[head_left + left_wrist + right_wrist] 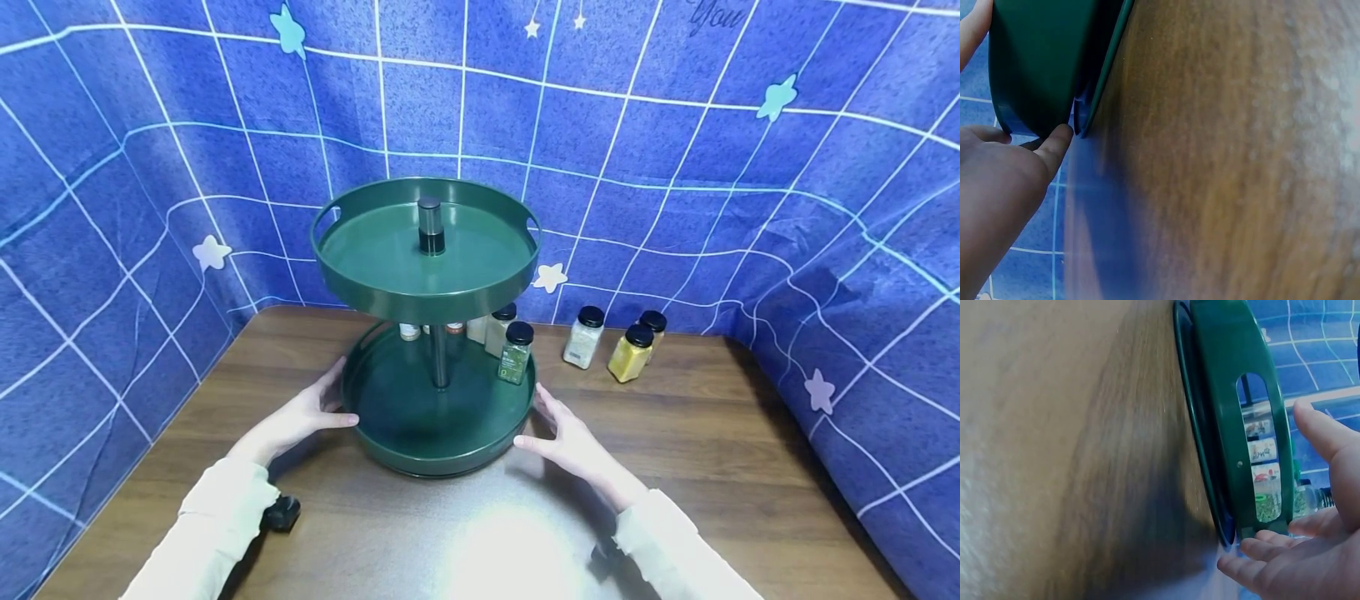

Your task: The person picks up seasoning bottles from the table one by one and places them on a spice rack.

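Over a brown wooden surface (720, 467), the left hand (306, 413) and right hand (567, 440), apart and uncurled, touched opposite lower sides of a round green two-tier tray (431, 307).

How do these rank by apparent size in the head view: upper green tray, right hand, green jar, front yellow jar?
Largest to smallest:
1. Upper green tray
2. Right hand
3. Green jar and front yellow jar: too alike to rank
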Demonstrator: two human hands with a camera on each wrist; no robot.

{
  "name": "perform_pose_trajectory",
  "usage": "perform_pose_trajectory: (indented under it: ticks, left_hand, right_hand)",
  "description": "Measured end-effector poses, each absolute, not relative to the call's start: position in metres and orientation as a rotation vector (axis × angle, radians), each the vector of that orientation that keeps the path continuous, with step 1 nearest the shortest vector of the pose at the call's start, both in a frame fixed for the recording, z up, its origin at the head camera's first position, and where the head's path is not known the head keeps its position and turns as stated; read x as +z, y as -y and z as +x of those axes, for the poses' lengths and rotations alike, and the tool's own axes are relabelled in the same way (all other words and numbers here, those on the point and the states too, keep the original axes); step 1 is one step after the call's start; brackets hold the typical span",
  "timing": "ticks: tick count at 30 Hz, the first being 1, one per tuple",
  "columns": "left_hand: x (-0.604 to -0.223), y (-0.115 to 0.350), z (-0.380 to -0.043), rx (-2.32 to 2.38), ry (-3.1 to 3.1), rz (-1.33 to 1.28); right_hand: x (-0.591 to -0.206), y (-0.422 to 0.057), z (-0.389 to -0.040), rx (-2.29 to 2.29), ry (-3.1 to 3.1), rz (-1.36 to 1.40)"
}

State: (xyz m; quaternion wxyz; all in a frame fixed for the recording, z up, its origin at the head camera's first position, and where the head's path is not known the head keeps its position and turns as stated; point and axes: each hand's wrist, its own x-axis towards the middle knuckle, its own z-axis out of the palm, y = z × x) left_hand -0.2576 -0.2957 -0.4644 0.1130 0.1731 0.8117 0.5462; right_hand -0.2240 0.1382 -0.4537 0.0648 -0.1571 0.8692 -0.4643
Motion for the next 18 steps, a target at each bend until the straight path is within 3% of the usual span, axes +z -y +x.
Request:
perform_pose_trajectory:
  ticks: [18]
  left_hand:
    - [-0.4641,0.2963,-0.2572,1.591,-2.388,0.498]
  right_hand:
    - [-0.4486,-0.1345,-0.219,-1.381,-2.641,-0.425]
